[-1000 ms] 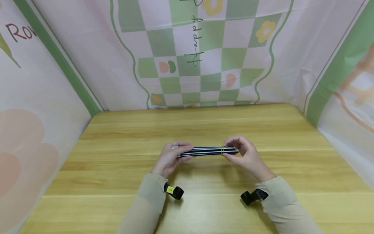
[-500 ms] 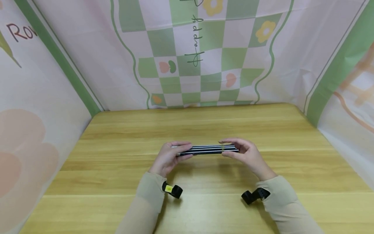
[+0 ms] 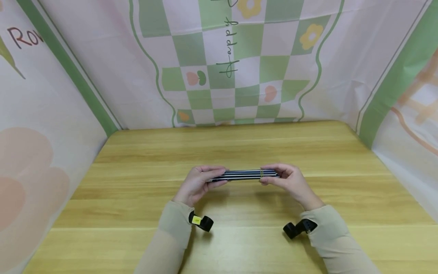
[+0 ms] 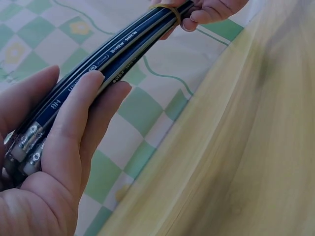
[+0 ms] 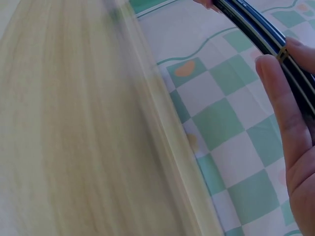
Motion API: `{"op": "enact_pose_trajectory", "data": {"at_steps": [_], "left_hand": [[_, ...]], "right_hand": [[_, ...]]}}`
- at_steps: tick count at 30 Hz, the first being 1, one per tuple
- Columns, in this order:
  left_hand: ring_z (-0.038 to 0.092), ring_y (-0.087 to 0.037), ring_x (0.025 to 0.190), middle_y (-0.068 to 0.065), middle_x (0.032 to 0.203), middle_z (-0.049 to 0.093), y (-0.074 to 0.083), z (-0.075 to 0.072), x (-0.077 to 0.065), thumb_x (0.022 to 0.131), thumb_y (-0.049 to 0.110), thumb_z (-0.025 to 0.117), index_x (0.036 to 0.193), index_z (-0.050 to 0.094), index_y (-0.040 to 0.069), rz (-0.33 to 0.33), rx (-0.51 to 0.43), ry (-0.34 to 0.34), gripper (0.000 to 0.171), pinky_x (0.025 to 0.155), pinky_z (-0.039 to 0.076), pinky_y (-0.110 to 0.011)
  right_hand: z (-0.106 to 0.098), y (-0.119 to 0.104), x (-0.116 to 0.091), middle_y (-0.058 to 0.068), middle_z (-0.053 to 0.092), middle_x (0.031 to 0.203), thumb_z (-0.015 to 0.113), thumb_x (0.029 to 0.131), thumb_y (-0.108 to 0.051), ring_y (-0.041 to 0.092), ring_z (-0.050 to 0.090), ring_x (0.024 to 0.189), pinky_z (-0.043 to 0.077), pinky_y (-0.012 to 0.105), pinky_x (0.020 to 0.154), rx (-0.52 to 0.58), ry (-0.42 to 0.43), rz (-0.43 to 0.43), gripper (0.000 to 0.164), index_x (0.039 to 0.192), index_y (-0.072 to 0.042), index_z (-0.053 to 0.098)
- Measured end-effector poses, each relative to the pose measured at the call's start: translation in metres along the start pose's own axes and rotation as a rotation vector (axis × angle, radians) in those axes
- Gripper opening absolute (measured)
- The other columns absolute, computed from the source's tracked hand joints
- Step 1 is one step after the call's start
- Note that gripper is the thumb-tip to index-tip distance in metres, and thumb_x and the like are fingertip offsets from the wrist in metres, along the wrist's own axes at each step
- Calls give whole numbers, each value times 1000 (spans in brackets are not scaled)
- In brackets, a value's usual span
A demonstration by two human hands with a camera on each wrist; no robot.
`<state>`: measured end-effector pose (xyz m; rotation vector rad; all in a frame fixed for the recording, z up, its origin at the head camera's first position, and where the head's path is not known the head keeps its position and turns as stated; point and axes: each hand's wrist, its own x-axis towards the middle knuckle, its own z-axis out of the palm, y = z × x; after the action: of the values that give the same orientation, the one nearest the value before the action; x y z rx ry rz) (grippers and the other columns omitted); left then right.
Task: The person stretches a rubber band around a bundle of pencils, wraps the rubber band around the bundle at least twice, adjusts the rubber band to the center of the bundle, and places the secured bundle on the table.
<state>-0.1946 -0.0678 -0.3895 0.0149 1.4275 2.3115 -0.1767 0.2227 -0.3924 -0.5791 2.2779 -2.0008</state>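
Observation:
A bundle of dark blue pencils with pale stripes is held level above the table. My left hand grips its left end, where metal ferrules show in the left wrist view, along with "HB" print on a barrel. A yellow rubber band circles the bundle near its right end. There my right hand pinches the bundle, thumb on the near side and fingers on the far side, right at the band. The right-hand tips of the pencils are partly hidden by the fingers.
Beneath both hands lies a wood-grain table. A printed cloth with green checks hangs behind its back edge, and more cloth flanks both sides. Black wrist cameras sit on both sleeves.
The right fingers spread slightly off the bundle's far side half a second ago, and now rest against it at the band. The bundle appears slightly turned; the left hand has barely moved.

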Motion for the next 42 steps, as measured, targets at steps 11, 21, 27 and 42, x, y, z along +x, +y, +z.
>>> {"op": "enact_pose_trajectory", "data": {"at_steps": [11, 21, 27, 42], "left_hand": [[72, -23, 97, -15, 106, 72, -4, 5, 2, 88, -10, 66, 104, 74, -5, -9, 35, -56, 18, 92, 61, -38], [67, -33, 110, -30, 125, 62, -4, 8, 3, 89, -9, 65, 111, 70, -9, -6, 12, 15, 22, 91, 61, -35], [65, -36, 113, -35, 132, 55, -4, 6, 3, 89, -9, 65, 114, 67, -10, -6, 8, 29, 25, 91, 61, -35], [69, -30, 106, -17, 112, 70, -11, 10, 3, 88, -6, 69, 118, 65, -13, -27, 62, 24, 31, 89, 62, -33]], "right_hand": [[11, -3, 1, -16, 75, 98, 79, 83, -7, 4, 70, 86, 61, 18, 73, -97, 46, 50, 29, 111, -2, 74], [4, -1, 2, -14, 69, 120, 78, 81, 0, 11, 66, 102, 60, 19, 81, -120, 8, -40, 45, 125, -2, 66], [2, -2, 0, -17, 66, 112, 79, 80, 1, 14, 65, 99, 60, 20, 78, -179, 36, -65, 37, 116, 3, 68], [10, 3, 3, 11, 72, 104, 83, 74, 1, 0, 62, 97, 55, 15, 83, -360, 46, -246, 31, 104, -3, 75]]}}
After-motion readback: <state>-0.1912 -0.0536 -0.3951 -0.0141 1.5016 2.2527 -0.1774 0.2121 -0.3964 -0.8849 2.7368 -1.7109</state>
